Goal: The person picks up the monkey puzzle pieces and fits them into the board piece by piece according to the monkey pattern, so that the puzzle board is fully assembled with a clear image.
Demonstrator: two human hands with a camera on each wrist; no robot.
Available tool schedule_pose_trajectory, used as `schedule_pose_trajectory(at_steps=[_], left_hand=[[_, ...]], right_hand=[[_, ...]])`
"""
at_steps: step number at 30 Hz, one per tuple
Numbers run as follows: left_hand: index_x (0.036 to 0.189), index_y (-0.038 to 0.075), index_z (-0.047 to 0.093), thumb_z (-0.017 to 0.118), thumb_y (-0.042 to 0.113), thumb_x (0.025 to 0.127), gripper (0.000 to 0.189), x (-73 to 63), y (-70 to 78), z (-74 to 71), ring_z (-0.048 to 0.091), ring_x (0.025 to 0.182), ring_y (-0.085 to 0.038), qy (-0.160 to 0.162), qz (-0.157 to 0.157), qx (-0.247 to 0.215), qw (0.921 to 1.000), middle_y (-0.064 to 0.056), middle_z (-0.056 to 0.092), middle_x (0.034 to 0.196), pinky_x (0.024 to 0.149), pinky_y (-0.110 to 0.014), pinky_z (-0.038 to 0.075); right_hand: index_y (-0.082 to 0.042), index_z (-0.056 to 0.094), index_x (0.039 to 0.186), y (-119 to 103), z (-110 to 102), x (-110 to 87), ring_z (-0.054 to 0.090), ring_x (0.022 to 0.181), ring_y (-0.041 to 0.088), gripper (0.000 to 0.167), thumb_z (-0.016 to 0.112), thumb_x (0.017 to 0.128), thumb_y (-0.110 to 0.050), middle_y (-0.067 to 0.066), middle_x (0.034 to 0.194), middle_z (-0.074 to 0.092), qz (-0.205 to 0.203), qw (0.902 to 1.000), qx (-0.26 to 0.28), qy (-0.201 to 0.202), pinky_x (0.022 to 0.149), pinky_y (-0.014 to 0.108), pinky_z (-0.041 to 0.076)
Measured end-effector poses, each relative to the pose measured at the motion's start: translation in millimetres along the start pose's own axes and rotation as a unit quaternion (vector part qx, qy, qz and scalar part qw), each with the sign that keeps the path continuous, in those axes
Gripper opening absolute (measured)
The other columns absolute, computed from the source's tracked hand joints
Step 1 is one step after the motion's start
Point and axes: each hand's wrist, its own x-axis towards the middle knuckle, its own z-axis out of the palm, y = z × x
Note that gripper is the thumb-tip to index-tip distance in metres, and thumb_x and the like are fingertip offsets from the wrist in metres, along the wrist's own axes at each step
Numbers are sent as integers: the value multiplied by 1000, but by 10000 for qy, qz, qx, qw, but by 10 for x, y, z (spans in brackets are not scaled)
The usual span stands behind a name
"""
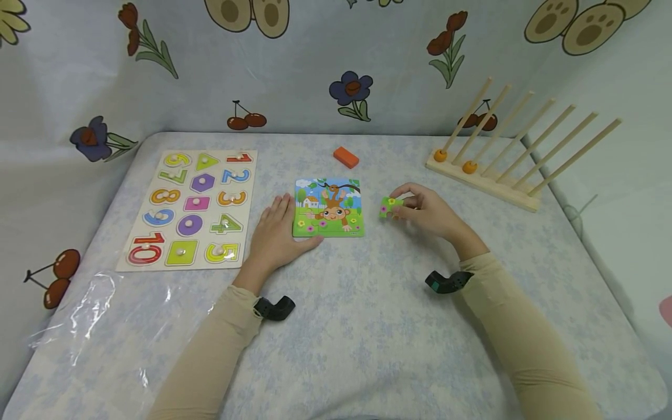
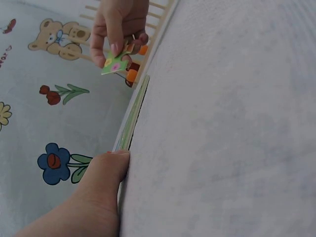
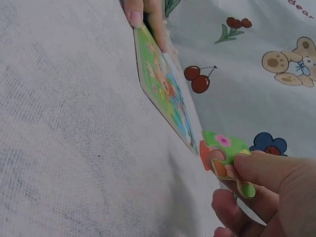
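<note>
A square monkey jigsaw puzzle [image 1: 331, 204] lies flat on the table in the head view. My left hand [image 1: 275, 236] rests along its left side, fingers extended, with the thumb at its lower left corner. In the left wrist view that thumb [image 2: 106, 170] touches the puzzle's edge. To the right of the puzzle, my right hand [image 1: 430, 213] pinches a green jigsaw piece [image 1: 388, 206] between thumb and fingers, apart from the puzzle. The right wrist view shows a pink flower and an orange-brown patch on this piece [image 3: 227, 143]; fingers cover part of it.
A number-and-shape peg board [image 1: 175, 227] lies at the left, with clear plastic film [image 1: 94, 315] nearer the front. Behind the puzzle is an orange block [image 1: 346, 157]. A wooden rack [image 1: 483, 181] with upright sticks and two orange beads stands at the back right.
</note>
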Motion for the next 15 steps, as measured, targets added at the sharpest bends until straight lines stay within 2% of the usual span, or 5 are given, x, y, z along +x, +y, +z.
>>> schedule_pose_trajectory(at_steps=[4,8,12,15], left_hand=[[159,4,12,59,77,79,118,1,2,3,4,157,-27,-3,3,16,10000,-11,11,168,127,-46,8],[159,5,12,59,77,79,118,1,2,4,4,157,-27,-9,-10,44,10000,-11,10,168,127,-46,8],[159,5,12,58,77,79,118,1,0,5,4,157,-26,-21,-25,38,10000,-11,10,168,127,-45,8],[159,5,12,58,76,79,117,2,-2,4,4,157,-27,-16,-10,49,10000,-11,10,168,127,-46,8]], right_hand=[[-12,58,125,17,-5,-1,59,81,28,29,63,98,-20,16,102,70,-169,9997,-122,140,59,29,46],[-9,60,123,28,3,7,62,84,22,27,64,97,-17,15,106,66,-194,9996,-53,220,71,30,56],[-8,60,123,38,14,33,64,86,15,27,64,97,-15,13,111,64,-120,9997,89,200,78,31,60],[-7,60,122,32,14,40,65,87,15,27,64,97,-17,11,113,62,-121,9997,98,199,79,31,60]])
